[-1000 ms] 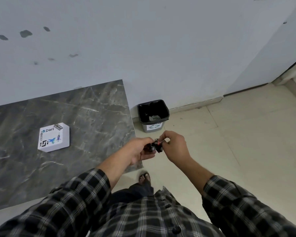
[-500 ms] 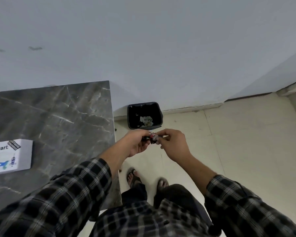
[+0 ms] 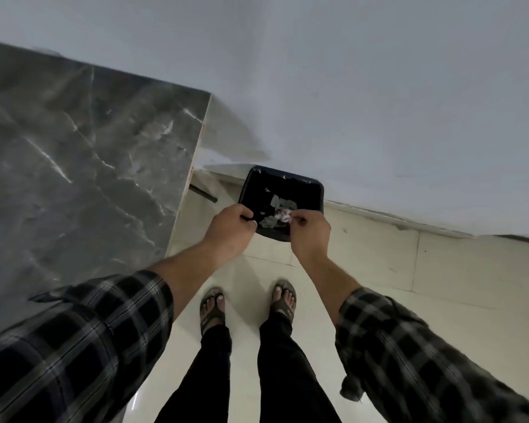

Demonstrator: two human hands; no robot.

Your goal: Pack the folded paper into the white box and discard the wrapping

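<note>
Vantage: one head-worn wide-angle camera.
Facing: steeply down, past both forearms to the sandalled feet on pale floor tiles (image 3: 379, 270).
Nearness: dark grey marble tabletop (image 3: 74, 166) fills the left; black rectangular bin (image 3: 312, 193) just ahead.

A plain pale grey-white wall (image 3: 348, 87) is seen across the upper part of the view, from ten o'clock round to three o'clock. Cream floor tiles (image 3: 440, 285) with thin dark joints are laid from the centre out to four o'clock, and a pale skirting strip (image 3: 394, 219) is run along the foot of the wall at three o'clock. A dark grey marble-patterned tabletop (image 3: 74, 163), streaked with white veins, is set at nine o'clock, its light edge turned toward the centre. Soft, even light is cast throughout.
</note>
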